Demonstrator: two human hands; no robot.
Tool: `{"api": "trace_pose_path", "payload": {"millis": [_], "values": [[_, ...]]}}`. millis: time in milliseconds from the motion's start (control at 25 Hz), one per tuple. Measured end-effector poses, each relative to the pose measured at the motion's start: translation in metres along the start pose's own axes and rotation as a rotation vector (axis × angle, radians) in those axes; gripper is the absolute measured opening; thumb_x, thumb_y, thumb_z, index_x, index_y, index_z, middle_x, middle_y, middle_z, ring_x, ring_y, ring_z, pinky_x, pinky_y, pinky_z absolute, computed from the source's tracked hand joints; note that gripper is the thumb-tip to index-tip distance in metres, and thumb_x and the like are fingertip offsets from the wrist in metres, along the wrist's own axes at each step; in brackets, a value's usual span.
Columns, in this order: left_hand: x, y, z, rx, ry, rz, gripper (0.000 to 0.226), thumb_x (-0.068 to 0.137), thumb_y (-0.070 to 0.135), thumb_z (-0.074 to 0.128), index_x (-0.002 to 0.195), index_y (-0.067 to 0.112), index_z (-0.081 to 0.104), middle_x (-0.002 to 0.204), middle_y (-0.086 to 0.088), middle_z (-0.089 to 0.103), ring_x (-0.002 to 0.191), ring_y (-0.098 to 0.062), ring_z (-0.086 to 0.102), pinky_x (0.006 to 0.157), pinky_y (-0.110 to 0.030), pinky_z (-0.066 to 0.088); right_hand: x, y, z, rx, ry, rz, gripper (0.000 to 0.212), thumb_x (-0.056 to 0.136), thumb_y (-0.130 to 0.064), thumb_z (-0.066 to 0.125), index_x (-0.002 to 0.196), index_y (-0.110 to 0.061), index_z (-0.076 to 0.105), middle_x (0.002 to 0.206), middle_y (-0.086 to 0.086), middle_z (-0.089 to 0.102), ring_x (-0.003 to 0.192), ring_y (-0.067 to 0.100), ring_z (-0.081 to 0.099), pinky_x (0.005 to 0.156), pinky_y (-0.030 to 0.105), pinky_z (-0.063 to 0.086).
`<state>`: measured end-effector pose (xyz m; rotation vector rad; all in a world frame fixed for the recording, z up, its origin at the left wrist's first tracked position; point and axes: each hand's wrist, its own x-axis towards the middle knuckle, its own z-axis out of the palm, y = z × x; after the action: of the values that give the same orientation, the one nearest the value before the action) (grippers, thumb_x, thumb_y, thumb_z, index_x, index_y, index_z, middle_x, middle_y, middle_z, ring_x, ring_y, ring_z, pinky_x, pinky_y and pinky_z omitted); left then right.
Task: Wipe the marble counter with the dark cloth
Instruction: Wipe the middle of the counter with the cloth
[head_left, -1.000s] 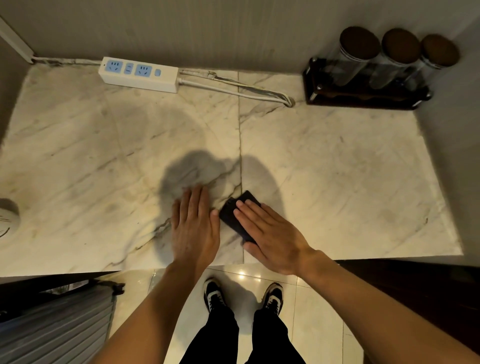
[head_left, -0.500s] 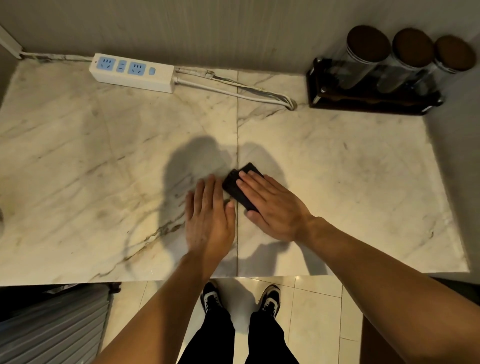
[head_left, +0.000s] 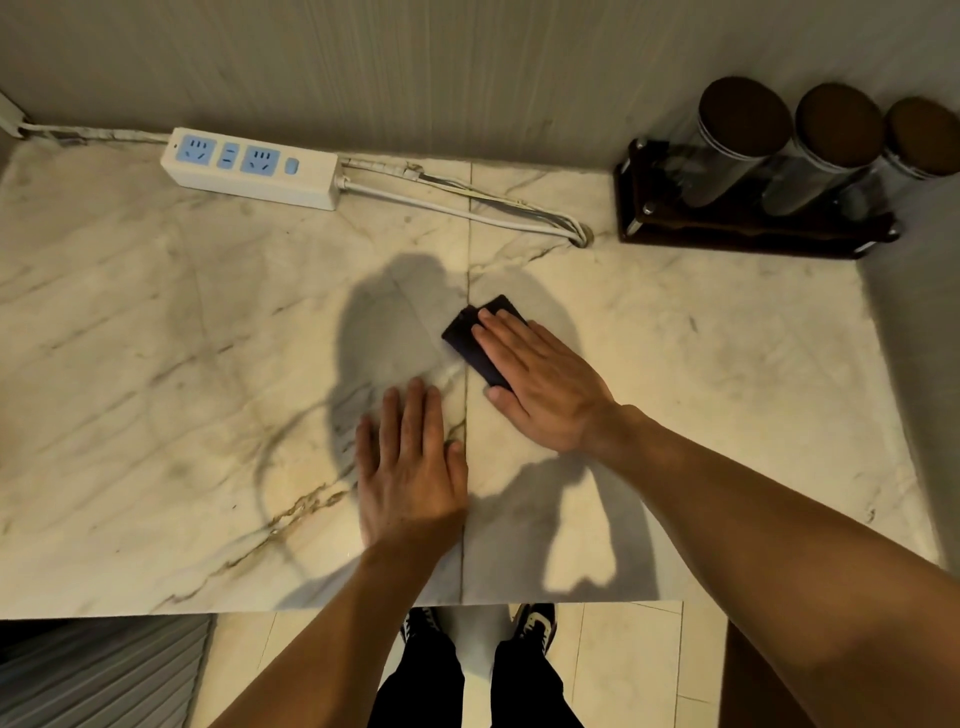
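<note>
Marble counter (head_left: 156, 364), veined, cream: occupying most of the head view, 1 seam running front to back through its middle. Power strip (head_left: 253, 167), white, blue sockets: lying at the back left against the wall, its cable (head_left: 467, 208) trailing right along the counter. Left hand (head_left: 410, 467): lying flat, palm down, fingers extended and close together, pressing on bare marble just left of the seam, gripping nothing. Dark cloth (head_left: 475, 345), folded into a small rectangle: sitting on the counter at the seam, mid-depth, beyond and slightly right of the left hand. Right hand (head_left: 540, 379): lying flat on the cloth, fingers straight and pressing down on its right half, thumb resting on the marble at the cloth's near corner; not curled around it. Dark wooden rack (head_left: 748, 228): standing at the back right corner, carrying 3 glass jars (head_left: 737, 150) with brown lids. Shoes (head_left: 535, 621), 2: showing on the tiled floor below the counter's front edge.
</note>
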<state>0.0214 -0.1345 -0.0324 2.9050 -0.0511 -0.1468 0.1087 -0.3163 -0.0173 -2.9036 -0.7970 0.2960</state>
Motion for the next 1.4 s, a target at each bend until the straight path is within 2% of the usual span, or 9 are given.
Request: {"api": "trace_pose_path", "payload": {"millis": [200,320,480,600,800,1040,1160,1400], "values": [[0.002,0.000,-0.003,-0.014,-0.018,-0.007,0.058,0.097,0.038,0.029,0.150,0.015,0.024,0.159,-0.004,0.020,0.147,-0.019,0.003,0.118,-0.045,0.004,0.027,0.017,-0.006,0.010,0.007,0.060,0.065,0.099,-0.044,0.023,0.152,-0.013,0.004,0.162,0.005,0.002,0.147,0.017,-0.002,0.119,0.036,0.003],[0.001,0.000,-0.004,-0.010,-0.047,-0.004,0.059,0.098,0.041,0.025,0.151,0.017,0.019,0.160,-0.003,0.016,0.147,-0.019,-0.001,0.119,-0.046,0.004,0.041,0.023,-0.007,0.043,0.035,0.129,0.065,0.099,-0.044,0.025,0.152,-0.014,0.004,0.162,0.004,-0.001,0.147,0.017,-0.003,0.119,0.037,0.005],[0.003,0.001,-0.007,-0.006,-0.040,-0.021,0.060,0.095,0.040,0.031,0.150,0.017,0.026,0.158,-0.004,0.024,0.146,-0.019,0.007,0.118,-0.046,0.010,0.055,0.023,-0.006,0.114,0.092,0.266,0.066,0.097,-0.044,0.029,0.152,-0.014,0.006,0.162,0.005,0.001,0.147,0.019,-0.002,0.118,0.035,0.002],[0.003,0.002,-0.008,-0.001,-0.017,-0.006,0.059,0.094,0.039,0.034,0.148,0.015,0.033,0.155,-0.006,0.032,0.146,-0.022,0.017,0.117,-0.047,0.012,0.063,0.019,-0.004,0.160,0.127,0.380,0.066,0.096,-0.044,0.025,0.152,-0.015,0.006,0.162,0.005,0.001,0.147,0.019,-0.002,0.117,0.034,0.000],[0.003,0.001,-0.007,-0.006,0.010,0.000,0.059,0.092,0.037,0.037,0.146,0.015,0.035,0.153,-0.006,0.036,0.144,-0.022,0.021,0.116,-0.047,0.014,0.068,0.007,0.000,0.210,0.197,0.598,0.066,0.096,-0.046,0.016,0.152,-0.014,0.002,0.162,0.007,0.000,0.147,0.020,-0.004,0.118,0.035,-0.003],[0.002,0.000,-0.004,0.018,-0.029,-0.019,0.060,0.095,0.041,0.027,0.150,0.018,0.022,0.158,-0.002,0.023,0.145,-0.016,0.005,0.118,-0.046,0.009,0.060,-0.013,0.006,0.279,0.253,0.866,0.067,0.098,-0.045,0.018,0.151,-0.009,-0.001,0.161,0.011,-0.003,0.147,0.023,-0.006,0.118,0.036,-0.004],[0.002,0.001,-0.004,0.022,-0.028,-0.032,0.061,0.095,0.041,0.026,0.151,0.020,0.017,0.160,-0.001,0.018,0.145,-0.014,0.001,0.118,-0.043,0.003,0.045,-0.020,0.009,0.275,0.266,0.893,0.067,0.098,-0.044,0.018,0.151,-0.009,-0.002,0.161,0.010,-0.004,0.147,0.022,-0.006,0.119,0.037,-0.002],[0.002,0.000,-0.005,0.020,-0.024,-0.018,0.063,0.093,0.043,0.024,0.151,0.019,0.020,0.160,-0.002,0.018,0.147,-0.021,0.008,0.118,-0.044,0.001,0.005,-0.041,0.019,0.255,0.278,0.925,0.067,0.097,-0.043,0.019,0.151,-0.008,0.001,0.161,0.010,0.000,0.147,0.023,-0.003,0.119,0.037,0.000]]}}
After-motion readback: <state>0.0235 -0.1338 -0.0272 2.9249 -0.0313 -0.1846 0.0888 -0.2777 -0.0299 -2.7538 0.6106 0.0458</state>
